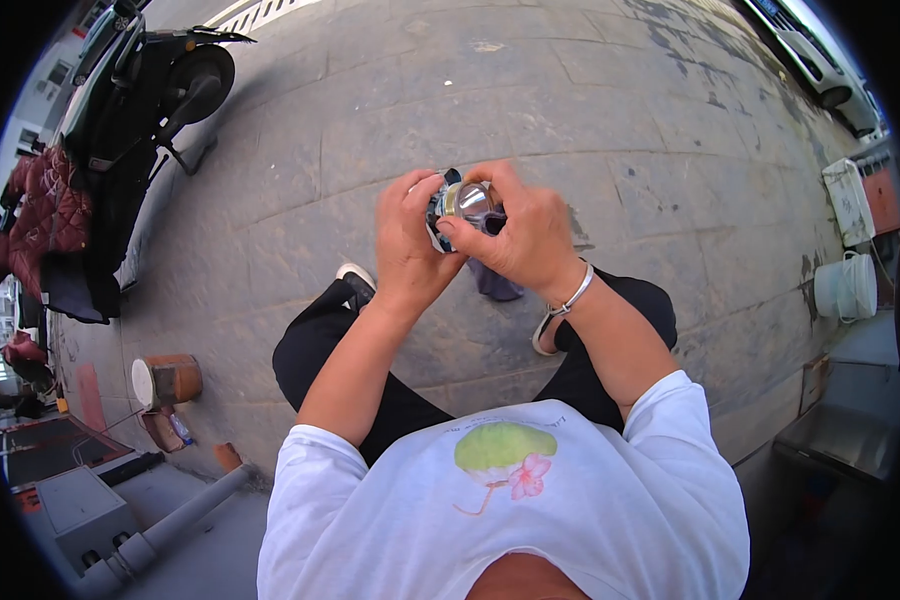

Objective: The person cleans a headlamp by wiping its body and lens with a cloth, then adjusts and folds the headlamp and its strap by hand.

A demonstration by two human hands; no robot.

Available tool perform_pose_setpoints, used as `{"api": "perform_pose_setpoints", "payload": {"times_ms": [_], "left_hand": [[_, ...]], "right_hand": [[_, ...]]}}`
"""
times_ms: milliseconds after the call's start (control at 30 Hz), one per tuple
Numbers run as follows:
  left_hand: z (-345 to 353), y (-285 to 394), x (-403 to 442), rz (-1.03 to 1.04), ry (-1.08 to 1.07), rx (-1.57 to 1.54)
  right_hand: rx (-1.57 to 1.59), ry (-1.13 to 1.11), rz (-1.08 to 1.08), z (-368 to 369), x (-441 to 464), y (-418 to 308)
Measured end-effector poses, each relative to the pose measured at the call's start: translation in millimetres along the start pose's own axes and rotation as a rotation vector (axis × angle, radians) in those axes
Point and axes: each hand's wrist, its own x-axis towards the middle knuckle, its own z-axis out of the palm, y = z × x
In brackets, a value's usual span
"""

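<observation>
Above the pavement in front of my knees, both of my hands meet around a small shiny silver piece (473, 203) with a rounded, mirror-like face and a yellowish ring. Its exact kind I cannot make out. My left hand (408, 238) is closed around its left side, where dark and pale blue patterned parts show between the fingers. Thumb and fingers of my right hand (523, 228) grip the rounded silver end from the other side. A dark purple cloth (497, 284) hangs below my right hand; whether that hand holds it I cannot tell.
Grey paving (400, 110) stretches ahead. A parked scooter (135, 110) with a maroon quilted cover (50, 205) stands at left, near a rusty-brown bucket (175, 381). On the right are a white bucket (842, 288), a metal basin (832, 440) and a parked car (818, 65).
</observation>
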Motion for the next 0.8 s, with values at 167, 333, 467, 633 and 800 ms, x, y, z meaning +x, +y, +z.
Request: {"api": "perform_pose_setpoints", "payload": {"times_ms": [167, 333, 467, 633, 800], "left_hand": [[-2.9, 6.9, 2.2, 0.084, 0.023, 0.098], [-2.4, 18.4, 7.9, 0.035, -0.014, -0.033], [-7.0, 20.8, 8.5, -0.03, -0.101, -0.138], [-7.7, 20.5, 3.3, -0.089, -0.131, -0.207], [-9.1, 23.5, 1.4, -0.154, -0.147, -0.25]], "right_hand": [[0.131, -0.008, 0.069, -8.7, 3.4, 8.5], [0.211, -0.036, 0.023, -5.7, 2.7, 17.3], [0.178, -0.035, 0.038, -1.6, -1.8, 20.8], [0.164, -0.01, 0.076, 2.0, -2.9, 17.8], [0.154, 0.053, 0.011, 8.2, -1.7, 20.4]]}}
